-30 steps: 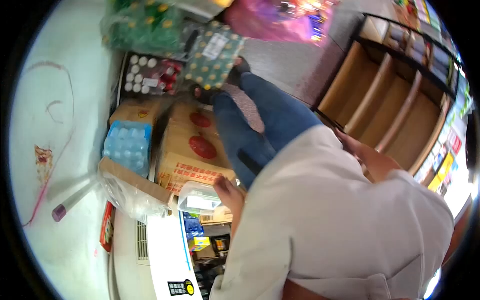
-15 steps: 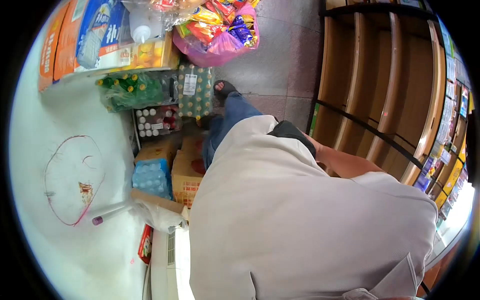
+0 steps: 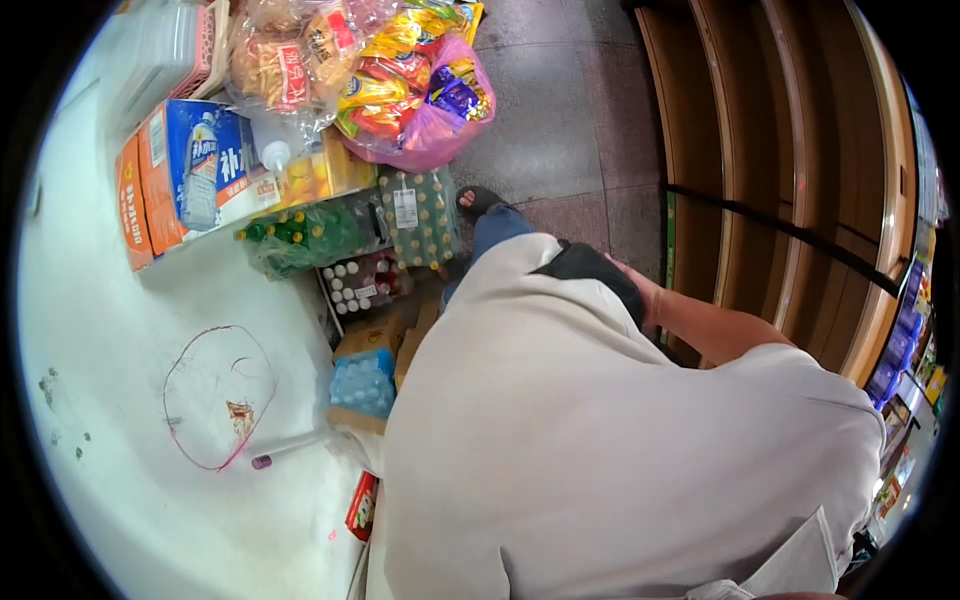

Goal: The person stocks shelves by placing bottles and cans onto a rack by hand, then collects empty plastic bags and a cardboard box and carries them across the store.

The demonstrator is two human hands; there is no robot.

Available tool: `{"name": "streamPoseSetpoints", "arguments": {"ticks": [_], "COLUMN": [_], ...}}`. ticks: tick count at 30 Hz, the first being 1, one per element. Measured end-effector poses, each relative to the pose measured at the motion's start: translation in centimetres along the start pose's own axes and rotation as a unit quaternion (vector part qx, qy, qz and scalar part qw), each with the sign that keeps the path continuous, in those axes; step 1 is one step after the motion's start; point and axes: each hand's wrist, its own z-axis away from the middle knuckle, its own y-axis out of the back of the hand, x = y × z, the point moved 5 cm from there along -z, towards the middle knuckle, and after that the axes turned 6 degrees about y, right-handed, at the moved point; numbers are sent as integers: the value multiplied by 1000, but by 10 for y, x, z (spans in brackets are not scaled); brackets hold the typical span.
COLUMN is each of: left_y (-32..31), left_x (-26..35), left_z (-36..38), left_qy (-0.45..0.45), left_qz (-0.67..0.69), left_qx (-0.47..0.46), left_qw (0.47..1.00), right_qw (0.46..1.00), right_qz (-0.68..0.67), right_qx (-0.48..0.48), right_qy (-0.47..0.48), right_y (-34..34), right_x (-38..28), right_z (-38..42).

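My right hand (image 3: pixel 642 288) is low beside my hip, against a black item (image 3: pixel 600 278) at the side of my light shirt (image 3: pixel 610 420). The black item and the shirt hide most of its fingers, so whether it holds anything cannot be made out. Brown shelves (image 3: pixel 745 130) stand just beyond it on the right. My left hand does not show. One foot in a dark sandal (image 3: pixel 482 198) is on the tiled floor (image 3: pixel 560 120).
At the upper left are a pink bag (image 3: pixel 440 140) of colourful packets, wrapped bread (image 3: pixel 285 70) and a blue-and-orange carton (image 3: pixel 195 165). Packs of green bottles (image 3: pixel 310 232) and a blue wrapped pack (image 3: pixel 362 382) lie below, beside a white wall (image 3: pixel 110 400) with marks.
The view has shifted, so the goods on the left now appear lower and farther right, with more bread in sight. My right hand stays beside the black item.
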Motion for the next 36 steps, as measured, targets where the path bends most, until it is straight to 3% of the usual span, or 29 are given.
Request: {"name": "streamPoseSetpoints", "arguments": {"ticks": [8, 20, 23, 25, 26, 27, 28, 29, 30, 31, 32, 33, 34, 35, 36], "left_y": [-3, -9, -6, -1, 2, 4, 7, 11, 14, 16, 14, 16, 12, 12, 15], "left_x": [41, 98, 116, 121, 123, 126, 126, 127, 127, 125, 119, 112, 100, 83, 70], "left_z": [-8, -10, -7, -1, 3, 5, 11, 15, 18, 19, 12, 8, -3, -27, -41], "left_qy": [-43, -96, -118, -130, -138, -146, -153, -160, -166, -174, -176, -179, -176, -179, -182], "left_qz": [-32, -17, 2, 19, 26, 37, 50, 65, 79, 92, 112, 124, 141, 192, 237], "left_qx": [-28, -60, -76, -86, -93, -99, -107, -115, -121, -130, -123, -118, -108, -37, 31], "left_qw": [998, 993, 990, 988, 986, 984, 981, 978, 976, 972, 970, 969, 968, 964, 954], "right_qw": [999, 981, 978, 954, 924, 845, 739, 607, 447, 453, 422, 446, 388, 327, 189], "right_qz": [17, 158, 186, 299, 376, 502, 639, 745, 812, 769, 758, 675, 645, 553, 513], "right_qx": [-23, -99, -80, 2, 63, 179, 200, 178, 134, 67, 21, -89, -151, -268, -394], "right_qy": [39, -59, -57, -34, -21, 24, 69, 213, 350, 446, 496, 581, 641, 718, 738], "right_y": [9, -10, -25, -26, -24, -26, -51, -83, -122, -196, -272, -338, -396, -432, -468], "right_x": [-13, -62, -75, -100, -116, -140, -165, -193, -217, -222, -219, -204, -183, -170, -148], "right_z": [29, 62, 61, 54, 48, 45, 46, 42, 38, 60, 91, 131, 177, 214, 253]}}
